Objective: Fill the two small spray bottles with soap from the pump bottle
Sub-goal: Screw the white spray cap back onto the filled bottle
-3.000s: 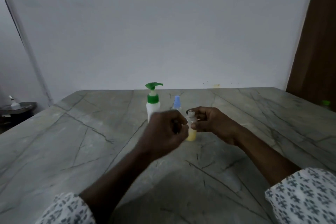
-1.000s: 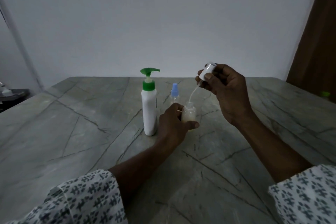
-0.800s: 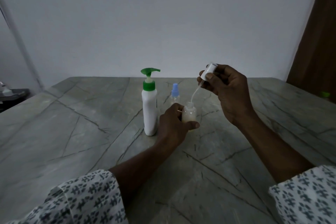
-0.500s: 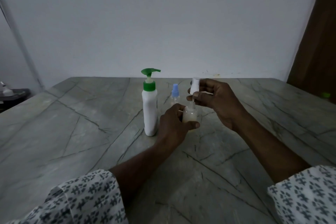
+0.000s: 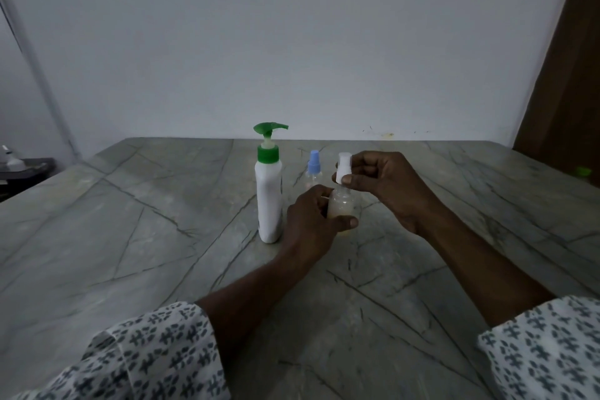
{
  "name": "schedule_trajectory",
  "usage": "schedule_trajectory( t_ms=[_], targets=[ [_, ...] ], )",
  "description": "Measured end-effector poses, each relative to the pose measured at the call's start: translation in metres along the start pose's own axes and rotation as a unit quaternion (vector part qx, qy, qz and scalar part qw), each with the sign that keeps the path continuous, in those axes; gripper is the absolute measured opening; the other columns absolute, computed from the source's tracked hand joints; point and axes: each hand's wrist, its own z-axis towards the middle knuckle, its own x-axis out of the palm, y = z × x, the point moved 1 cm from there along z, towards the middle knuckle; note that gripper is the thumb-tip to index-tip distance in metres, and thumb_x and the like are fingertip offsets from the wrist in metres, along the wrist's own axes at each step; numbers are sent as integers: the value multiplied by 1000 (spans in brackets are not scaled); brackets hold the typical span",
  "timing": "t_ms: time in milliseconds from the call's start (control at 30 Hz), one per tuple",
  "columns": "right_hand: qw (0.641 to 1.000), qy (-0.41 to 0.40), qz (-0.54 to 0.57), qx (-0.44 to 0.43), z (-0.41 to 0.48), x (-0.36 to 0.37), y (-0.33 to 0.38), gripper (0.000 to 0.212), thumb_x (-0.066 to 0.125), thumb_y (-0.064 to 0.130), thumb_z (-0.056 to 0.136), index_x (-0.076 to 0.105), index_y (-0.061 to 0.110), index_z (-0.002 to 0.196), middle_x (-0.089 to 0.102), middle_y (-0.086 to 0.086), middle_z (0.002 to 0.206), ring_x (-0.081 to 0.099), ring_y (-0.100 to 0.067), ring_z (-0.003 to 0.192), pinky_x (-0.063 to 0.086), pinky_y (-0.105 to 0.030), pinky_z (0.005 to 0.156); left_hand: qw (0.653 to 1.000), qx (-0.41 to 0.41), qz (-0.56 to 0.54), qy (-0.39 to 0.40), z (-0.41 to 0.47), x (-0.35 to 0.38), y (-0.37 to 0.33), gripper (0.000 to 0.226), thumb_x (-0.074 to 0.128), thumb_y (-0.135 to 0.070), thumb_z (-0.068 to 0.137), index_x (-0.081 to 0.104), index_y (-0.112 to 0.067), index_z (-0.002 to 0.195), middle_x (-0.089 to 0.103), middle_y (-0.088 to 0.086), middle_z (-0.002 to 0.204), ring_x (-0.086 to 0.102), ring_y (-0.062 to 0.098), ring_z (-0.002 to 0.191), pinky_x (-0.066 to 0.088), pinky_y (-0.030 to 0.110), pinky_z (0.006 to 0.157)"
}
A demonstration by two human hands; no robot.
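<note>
A small clear spray bottle (image 5: 341, 205) with yellowish soap inside stands on the marble table (image 5: 130, 237), with my left hand (image 5: 313, 221) wrapped around its body. My right hand (image 5: 386, 185) pinches its white spray cap (image 5: 343, 168) right over the bottle's neck. Behind them stands a second small spray bottle (image 5: 313, 170) with a blue cap on. The white pump bottle (image 5: 268, 195) with a green pump stands upright just left of my left hand.
A white wall closes the far edge of the table. A brown door (image 5: 565, 75) stands at the right. A dark stand (image 5: 22, 169) with a small object sits off the table at the far left.
My right hand has brought the white cap and its dip tube down from above into the bottle's neck. My left hand has kept hold of the bottle.
</note>
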Motion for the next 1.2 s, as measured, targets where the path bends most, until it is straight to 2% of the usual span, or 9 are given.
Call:
schedule_trajectory(
  t_ms=[133,267,400,500,600,700,800,1000,1200],
  targets=[
    [1000,4,-13,10,1,-2,-3,30,72,1,82,70,4,112,76,-10,102,72,-21,98,56,-39,93,1000,-3,-2,5,1,0,1,47,83,-31,75,57,-27,113,61,-17,94,55,-8,77,39,7,64],
    [999,16,5,43,0,-5,-5,26,70,4,84,71,8,110,76,-10,103,71,-24,102,55,-39,93,1000,-10,-10,11,2,1,2,49,84,-30,74,58,-24,116,65,-12,98,59,-5,80,43,9,67],
    [997,6,-74,29,1,-7,-4,26,76,9,80,69,-6,101,72,-22,102,67,-37,100,54,-49,94,1000,-13,2,5,3,1,2,51,85,-34,71,58,-23,114,67,-9,101,61,1,84,46,15,68],
    [991,0,-130,20,2,-4,-4,30,80,21,77,70,-2,93,71,-21,91,67,-37,86,57,-49,83,1000,-14,11,4,4,1,2,54,86,-36,70,57,-21,114,67,-5,105,63,8,88,47,19,68],
    [985,-20,-173,14,1,0,-5,39,81,36,74,68,0,80,62,-11,69,53,-20,61,49,-39,64,1000,-13,13,6,2,2,1,51,86,-36,70,55,-25,109,64,-9,101,60,4,84,44,17,65],
    [991,-6,-129,14,-1,-4,-2,26,78,26,79,72,11,100,72,-5,92,67,-16,85,56,-41,82,1000,-11,16,10,2,2,0,49,85,-35,71,54,-27,108,62,-10,100,57,1,81,41,15,63],
    [994,31,-102,-6,-3,-11,4,27,71,10,86,72,16,112,73,-9,107,67,-24,104,54,-43,96,1000,-11,8,9,2,1,0,49,86,-34,71,56,-25,108,63,-11,98,57,-1,79,41,15,62],
    [981,55,-183,-16,0,-5,4,20,62,13,94,68,6,111,71,-12,110,64,-26,107,51,-42,95,1000,-10,-9,27,5,0,1,47,85,-31,72,58,-22,110,68,-6,102,64,4,85,47,18,67],
    [974,64,-219,-14,0,-5,1,19,60,20,95,68,7,108,71,-7,108,65,-19,103,52,-44,95,999,-15,-30,33,6,0,3,47,86,-29,72,58,-21,109,70,-3,103,66,11,88,53,24,72]
  ],
)
